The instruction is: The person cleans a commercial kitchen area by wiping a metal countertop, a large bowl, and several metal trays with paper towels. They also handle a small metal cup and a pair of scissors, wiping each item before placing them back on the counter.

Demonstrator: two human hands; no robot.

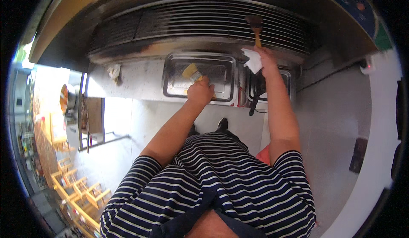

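Note:
Over a rectangular stainless steel tray [236, 75], my left hand [200, 92] grips a flat brush with pale yellow bristles [190, 71]. The bristles point away from me, above the tray's bottom; contact with it cannot be judged. My right hand [267, 60] is farther forward and holds the wooden handle of a dark-bristled brush [254, 21]. That brush head is over the metal bars of a grill [204, 20]. A crumpled white tissue [252, 60] is also at my right hand, by the fingers. Beneath my right forearm, a second metal tray [286, 77] is partly hidden.
A black-handled tool [253, 106] sticks out over the second tray's front edge. A crumpled cloth [114, 73] lies on the metal counter [140, 81] at left. Farther left are a round pot [67, 98] and wooden chairs [84, 186]. A wall [332, 110] stands at right.

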